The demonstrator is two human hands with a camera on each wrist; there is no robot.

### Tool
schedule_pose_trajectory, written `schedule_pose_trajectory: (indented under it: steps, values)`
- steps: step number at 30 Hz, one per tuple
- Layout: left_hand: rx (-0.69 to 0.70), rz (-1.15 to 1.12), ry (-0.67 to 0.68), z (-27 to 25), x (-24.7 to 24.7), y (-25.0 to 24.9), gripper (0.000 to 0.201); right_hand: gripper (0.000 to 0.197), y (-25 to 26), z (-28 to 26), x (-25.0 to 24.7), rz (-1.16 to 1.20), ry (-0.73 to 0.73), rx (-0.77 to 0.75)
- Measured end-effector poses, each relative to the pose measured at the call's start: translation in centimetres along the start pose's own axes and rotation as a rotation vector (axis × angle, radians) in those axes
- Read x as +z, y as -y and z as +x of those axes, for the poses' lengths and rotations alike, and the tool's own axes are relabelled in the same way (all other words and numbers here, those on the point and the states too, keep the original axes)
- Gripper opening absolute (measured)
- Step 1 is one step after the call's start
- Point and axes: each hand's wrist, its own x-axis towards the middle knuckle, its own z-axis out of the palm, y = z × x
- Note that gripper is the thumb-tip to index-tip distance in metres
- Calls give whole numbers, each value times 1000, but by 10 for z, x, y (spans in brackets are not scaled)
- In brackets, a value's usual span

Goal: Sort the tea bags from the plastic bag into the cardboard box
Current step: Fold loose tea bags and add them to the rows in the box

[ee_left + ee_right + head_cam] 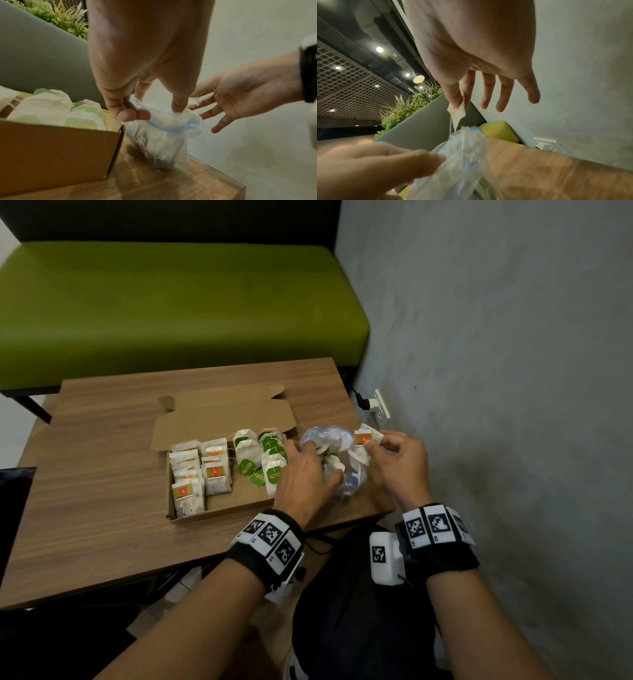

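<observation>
A clear plastic bag (pixel 337 455) with a blue zip strip stands on the table just right of the open cardboard box (pixel 219 419). My left hand (pixel 301 474) grips the bag's mouth (pixel 164 119), holding it open. My right hand (pixel 397 453) pinches a white tea bag with a yellow tag (pixel 364 437) between thumb and forefinger, just above the bag's right edge; the other fingers are spread (pixel 505 93). The tea bag (pixel 458 115) hangs over the plastic bag (pixel 464 155). Yellow-tag tea bags (pixel 200 470) fill the box's left, green-tag ones (pixel 265 455) its right.
The wooden table (pixel 102 508) ends just right of the plastic bag, close to a grey wall (pixel 496 354) with a socket and plug (pixel 375 405). A green bench (pixel 171 309) stands behind the table. The box lid leans back toward the bench.
</observation>
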Motion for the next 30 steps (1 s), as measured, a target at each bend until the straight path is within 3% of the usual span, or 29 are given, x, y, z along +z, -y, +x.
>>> schedule_pose_trajectory:
  steps: [3, 10, 15, 25, 30]
  values:
    - [4, 43, 0, 3, -2, -1, 64, 9, 9, -1, -8, 165, -25, 18]
    - [18, 129, 18, 7, -2, -2, 65, 12, 45, -7, -21, 457, -90, -112]
    - [18, 135, 8, 7, -4, -4, 65, 7, 71, -3, -32, 424, -34, -233]
    - [202, 122, -54, 3, -3, -6, 61, 8, 61, -1, -26, 387, 21, -117]
    - [309, -126, -75, 7, -4, -14, 64, 8, 61, -4, -21, 399, 110, -93]
